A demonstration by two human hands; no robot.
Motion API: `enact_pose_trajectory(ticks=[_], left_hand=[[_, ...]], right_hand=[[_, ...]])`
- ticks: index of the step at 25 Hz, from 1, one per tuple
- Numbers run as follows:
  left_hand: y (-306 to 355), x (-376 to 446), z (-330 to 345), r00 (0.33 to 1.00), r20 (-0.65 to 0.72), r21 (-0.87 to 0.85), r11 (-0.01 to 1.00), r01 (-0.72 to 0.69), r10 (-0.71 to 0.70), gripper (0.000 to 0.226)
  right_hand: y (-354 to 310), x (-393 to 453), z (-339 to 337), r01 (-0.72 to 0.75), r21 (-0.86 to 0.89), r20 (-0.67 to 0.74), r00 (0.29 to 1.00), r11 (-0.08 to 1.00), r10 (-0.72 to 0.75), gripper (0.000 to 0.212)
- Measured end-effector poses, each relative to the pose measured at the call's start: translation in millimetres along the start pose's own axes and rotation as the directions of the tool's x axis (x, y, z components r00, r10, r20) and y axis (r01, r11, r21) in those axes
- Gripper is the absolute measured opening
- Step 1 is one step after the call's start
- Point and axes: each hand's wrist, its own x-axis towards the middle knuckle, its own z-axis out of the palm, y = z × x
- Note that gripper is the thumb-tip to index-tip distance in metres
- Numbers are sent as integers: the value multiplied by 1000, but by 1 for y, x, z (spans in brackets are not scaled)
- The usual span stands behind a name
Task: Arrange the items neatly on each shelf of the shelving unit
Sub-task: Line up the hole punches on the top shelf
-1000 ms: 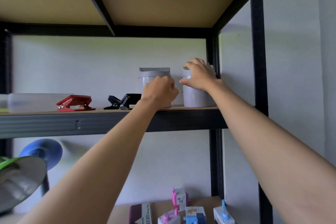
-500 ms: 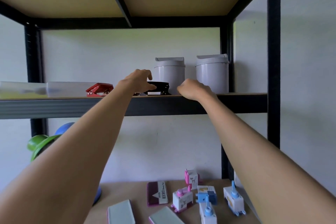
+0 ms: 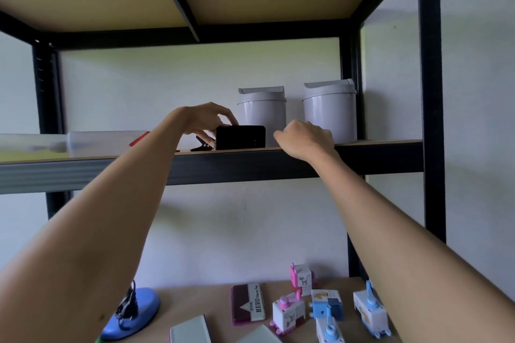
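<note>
Two hands work my upper shelf (image 3: 376,145): my left hand (image 3: 204,120) pinches the black hole punch (image 3: 240,137) beside the grey bins (image 3: 262,113), fingertips on its top. It looks rigid and smooth, so I'd grip its sides. My right hand (image 3: 305,140) rests curled, holding nothing.

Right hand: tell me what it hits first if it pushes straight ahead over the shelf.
Probably the left grey bin, just beyond the right hand's curled knuckles; depth is unclear, so it may slip between the bins.
</note>
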Motion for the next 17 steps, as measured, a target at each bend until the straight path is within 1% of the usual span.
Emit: enact_pose_trajectory(ticks=[3, 7, 9, 11, 14, 17], left_hand=[[4, 4, -12, 990, 116, -85, 992, 91, -81, 47], [-1, 14, -16, 961, 236, -128, 976, 178, -144, 42], [-7, 19, -17, 957, 254, -165, 969, 183, -138, 40], [-8, 25, -16, 964, 236, -213, 961, 176, -125, 40], [-5, 30, -10, 969, 211, -202, 965, 168, -125, 36], [-6, 34, -9, 953, 271, -202, 961, 190, -131, 31]], right_hand=[[0, 0, 0, 5, 6, -4, 1000, 1000, -5, 31], [0, 0, 0, 6, 5, -9, 1000, 1000, -6, 32], [-1, 0, 0, 6, -2, -9, 1000, 1000, -6, 33], [-1, 0, 0, 7, -6, -8, 1000, 1000, -7, 33], [-1, 0, -1, 13, -10, -8, 1000, 1000, -13, 33], [0, 1, 0, 23, -16, -20, 1000, 1000, -23, 33]])
